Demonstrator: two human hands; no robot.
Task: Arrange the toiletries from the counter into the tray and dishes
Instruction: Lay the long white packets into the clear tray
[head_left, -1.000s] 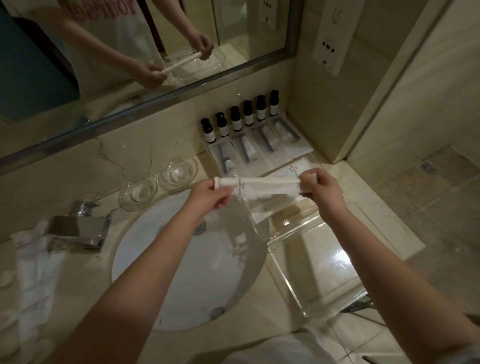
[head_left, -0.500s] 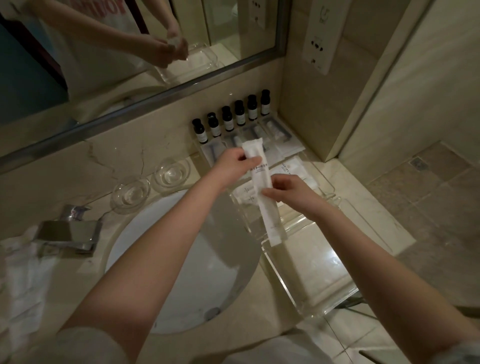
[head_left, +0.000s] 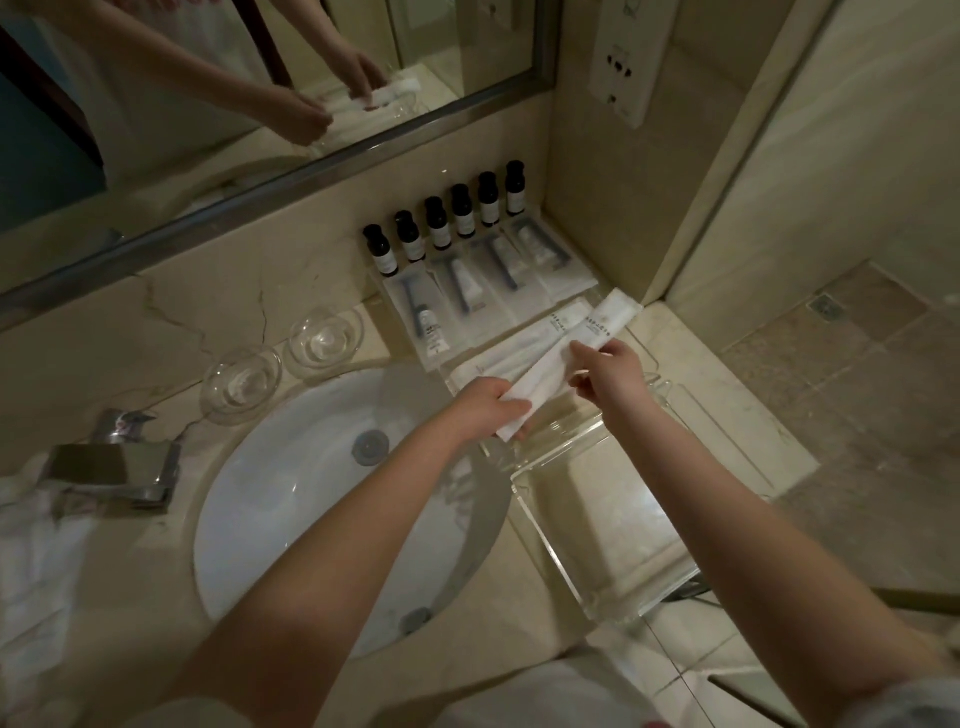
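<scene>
A long white toiletry packet lies slanted over the far end of the clear acrylic tray. My left hand grips its near end and my right hand pinches its middle. Another white packet lies just beyond it in the tray. Several sealed kits lie side by side at the back. Behind them stands a row of several small dark-capped bottles. Two glass dishes sit left of the tray.
The white sink basin lies under my left arm. A chrome tap stands at its left with white towels beside it. The mirror runs along the back wall. The counter edge drops to a tiled floor at right.
The packet was held level between both hands, then turned upright, and now lies slanted low over the tray's far end. Both hands moved down and right with it.
</scene>
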